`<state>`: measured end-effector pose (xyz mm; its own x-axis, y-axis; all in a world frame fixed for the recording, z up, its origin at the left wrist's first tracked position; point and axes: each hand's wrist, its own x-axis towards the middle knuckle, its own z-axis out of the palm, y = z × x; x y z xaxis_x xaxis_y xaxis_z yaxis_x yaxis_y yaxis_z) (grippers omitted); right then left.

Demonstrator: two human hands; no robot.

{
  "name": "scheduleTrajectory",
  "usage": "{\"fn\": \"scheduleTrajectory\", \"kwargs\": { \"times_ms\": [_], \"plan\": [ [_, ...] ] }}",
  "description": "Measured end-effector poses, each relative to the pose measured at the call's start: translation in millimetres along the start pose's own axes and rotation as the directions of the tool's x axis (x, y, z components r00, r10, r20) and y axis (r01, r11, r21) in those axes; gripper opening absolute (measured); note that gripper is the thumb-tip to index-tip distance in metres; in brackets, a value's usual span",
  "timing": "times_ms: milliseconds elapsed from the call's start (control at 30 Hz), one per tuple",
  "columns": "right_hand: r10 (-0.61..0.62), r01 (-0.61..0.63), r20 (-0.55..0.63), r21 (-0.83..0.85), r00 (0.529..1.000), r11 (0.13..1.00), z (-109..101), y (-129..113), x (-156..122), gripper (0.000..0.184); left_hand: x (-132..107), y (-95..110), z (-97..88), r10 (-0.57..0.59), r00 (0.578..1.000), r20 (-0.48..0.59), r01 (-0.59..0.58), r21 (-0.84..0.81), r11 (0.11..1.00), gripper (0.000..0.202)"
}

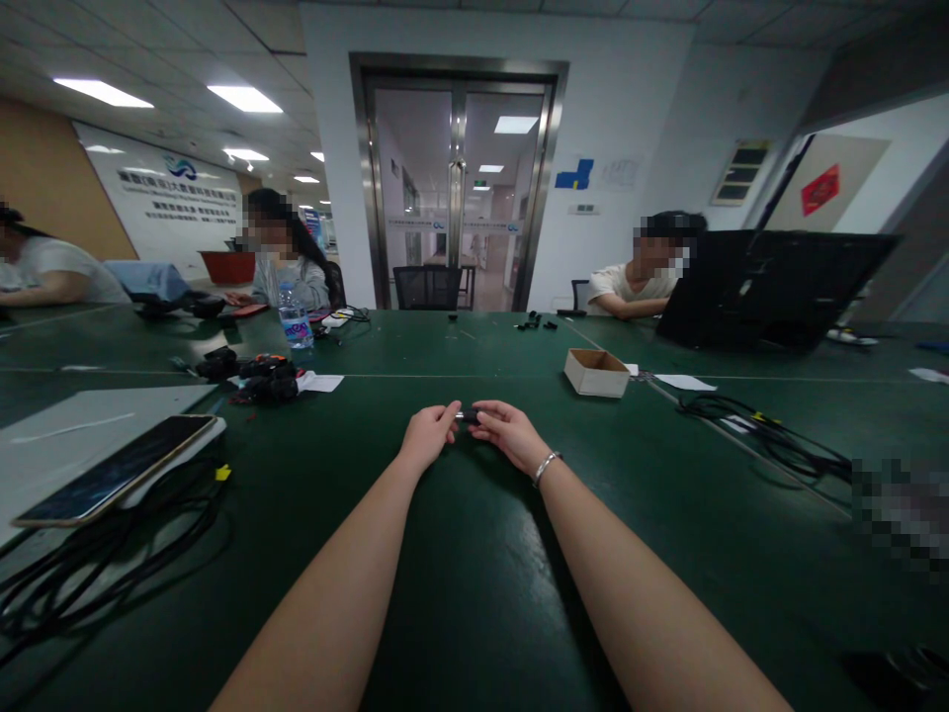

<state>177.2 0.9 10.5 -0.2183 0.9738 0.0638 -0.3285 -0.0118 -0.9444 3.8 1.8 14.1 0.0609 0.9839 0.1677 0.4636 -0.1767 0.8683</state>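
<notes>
1. Piece in hand, seen from my remote feed: a small black-and-silver stick (469, 416), over the green table (460, 564), dead ahead. Couldn't tell if it touched.
2. Left hand (430, 437) pinched the silver end, right hand (508, 432) the black one; close, not touching.
3. Looked light and stiff to me, silver end maybe slick. I'd have trusted the black body for grip.

The premises are identified as an office. A lettered wall sign (185, 198), glazed double doors (458, 178) and ceiling light panels (244, 99) are noted. A large green table (460, 574) is shared by seated people (293, 279); a mesh-backed chair (426, 287) and black screen (775, 287) are observed.
</notes>
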Motion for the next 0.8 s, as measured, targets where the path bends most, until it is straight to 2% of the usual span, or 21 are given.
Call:
{"fn": "scheduleTrajectory", "kwargs": {
  "times_ms": [233,500,800],
  "plan": [
    [-0.021,0.019,0.086,0.018,0.996,1.000,-1,-2,-2,0.032,-4,7,-3.3,-0.010,0.999,-0.031,0.011,0.031,0.999,0.057],
    [-0.031,0.031,0.086,0.012,0.996,0.999,-2,-1,-1,0.037,-6,12,-4.3,-0.063,0.997,-0.052,0.065,0.049,0.997,0.061],
    [-0.035,0.038,0.078,-0.025,0.996,0.999,0,-2,-3,0.040,-6,14,-3.9,-0.112,0.991,-0.070,0.117,0.068,0.991,0.056]
  ]
}}
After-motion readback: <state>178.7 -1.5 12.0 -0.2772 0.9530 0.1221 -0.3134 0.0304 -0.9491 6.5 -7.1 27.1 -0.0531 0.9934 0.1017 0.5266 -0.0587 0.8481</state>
